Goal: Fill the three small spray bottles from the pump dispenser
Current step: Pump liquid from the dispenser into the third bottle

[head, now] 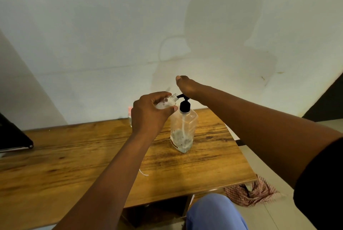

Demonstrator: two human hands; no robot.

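Observation:
A clear pump dispenser with a black pump head stands on the wooden table, with a little liquid in its bottom. My left hand holds a small clear spray bottle tilted, its uncapped mouth right at the pump's black nozzle. My right hand rests palm down on top of the pump head, fingers stretched out. Behind my left hand, another small bottle with a pink cap stands on the table, mostly hidden. No third small bottle is in view.
A dark flat device lies at the table's left edge. A white thread lies on the tabletop. A checked cloth sits on the floor to the right, beyond the table's edge. My knee in blue is below the table's front edge.

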